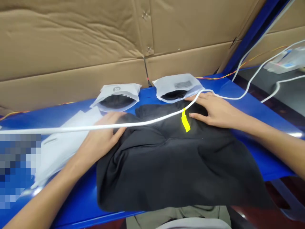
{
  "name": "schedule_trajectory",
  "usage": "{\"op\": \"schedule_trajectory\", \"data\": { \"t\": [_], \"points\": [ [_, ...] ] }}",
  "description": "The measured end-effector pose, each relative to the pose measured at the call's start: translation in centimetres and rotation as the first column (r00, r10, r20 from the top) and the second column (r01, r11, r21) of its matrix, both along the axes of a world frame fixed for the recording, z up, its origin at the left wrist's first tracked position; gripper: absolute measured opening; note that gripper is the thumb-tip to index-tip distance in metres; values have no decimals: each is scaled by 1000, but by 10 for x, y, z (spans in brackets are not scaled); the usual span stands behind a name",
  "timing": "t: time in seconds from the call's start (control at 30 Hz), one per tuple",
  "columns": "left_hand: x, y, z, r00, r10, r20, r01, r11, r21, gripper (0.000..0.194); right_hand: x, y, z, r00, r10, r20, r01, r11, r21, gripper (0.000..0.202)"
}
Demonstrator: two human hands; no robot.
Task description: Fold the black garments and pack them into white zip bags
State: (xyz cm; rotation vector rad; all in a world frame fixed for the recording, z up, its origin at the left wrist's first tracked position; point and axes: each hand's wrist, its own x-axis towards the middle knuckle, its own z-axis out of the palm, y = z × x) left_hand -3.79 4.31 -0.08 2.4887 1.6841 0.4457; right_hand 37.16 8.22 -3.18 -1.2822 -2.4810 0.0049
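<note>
Behind everything, a wall of brown cardboard [71,41] fills the top of the view, its sheets creased and joined near the middle. Below it runs a blue table [250,105], slanting from the lower left up to the right.

Spread over the middle of the table lies a black garment [171,165], rumpled, its near edge hanging over the table's front. A small yellow tag [185,121] sits on its upper part, close to the far edge.

To the left of the garment lies a stack of flat white bags [59,146], partly under the left forearm. Farther back, near the cardboard, lie two more white bags with dark cloth inside: the left bag [118,95] and the right bag [177,86], which bears a printed barcode label. The right bag touches the garment's far edge.

A white cable [71,128] crosses the whole view from the left edge, over the garment, up toward the right. At the far right a pale device [286,62] rests on a grey surface, with thin orange wires beside it.

The left hand [101,140] rests on the garment's left edge, fingers curled around the cloth in a loose grasp. The right hand [214,109] lies flat on the garment's upper right part, palm down and fingers stretched out, pressing the cloth and gripping nothing, just beside the yellow tag.
</note>
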Motion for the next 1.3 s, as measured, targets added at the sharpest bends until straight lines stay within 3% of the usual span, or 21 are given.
{"op": "schedule_trajectory", "data": {
  "t": [0.1, 0.23, 0.4, 0.57, 0.63, 0.7, 0.8, 0.87, 0.93, 1.03, 1.13, 1.3],
  "points": [
    [-4, 4, -1, 999, -10, 44, 8, 999, 39, 39, 10, 7, -1, 994, -83, -73, 84, 996, 8, 39],
    [-8, 6, -2, 997, -23, 78, 20, 999, 47, 39, 12, 10, -1, 980, -94, -174, 112, 989, 100, 21],
    [-9, 5, -3, 995, -23, 96, 17, 998, 57, 46, 0, 3, 3, 949, -105, -298, 184, 950, 254, 22],
    [1, -4, 5, 996, -32, 88, 21, 991, 130, 46, -2, -2, 6, 936, -143, -322, 239, 929, 283, 27],
    [7, -13, 12, 994, -73, 78, 56, 979, 198, 43, -2, -1, 6, 934, -181, -309, 272, 919, 285, 28],
    [13, -23, 18, 980, -185, 74, 166, 964, 207, 42, -3, 1, 6, 938, -196, -285, 275, 922, 273, 28],
    [18, -34, 21, 909, -417, 17, 415, 906, 80, 54, -8, 0, 6, 956, -150, -253, 207, 954, 217, 27],
    [21, -37, 19, 865, -496, -72, 492, 868, -60, 65, -15, -6, 8, 968, -97, -233, 138, 977, 165, 27],
    [23, -37, 16, 851, -506, -141, 481, 859, -174, 71, -23, -18, 10, 982, -26, -186, 45, 994, 101, 34],
    [25, -36, 13, 856, -490, -167, 450, 863, -228, 73, -33, -39, 9, 994, 98, -42, -99, 995, -17, 54],
    [25, -36, 12, 858, -485, -167, 445, 866, -228, 74, -37, -51, 2, 988, 139, 62, -136, 990, -48, 73],
    [25, -36, 10, 870, -463, -170, 428, 880, -208, 76, -33, -44, -10, 971, 188, 145, -177, 981, -85, 76]
  ]
}}
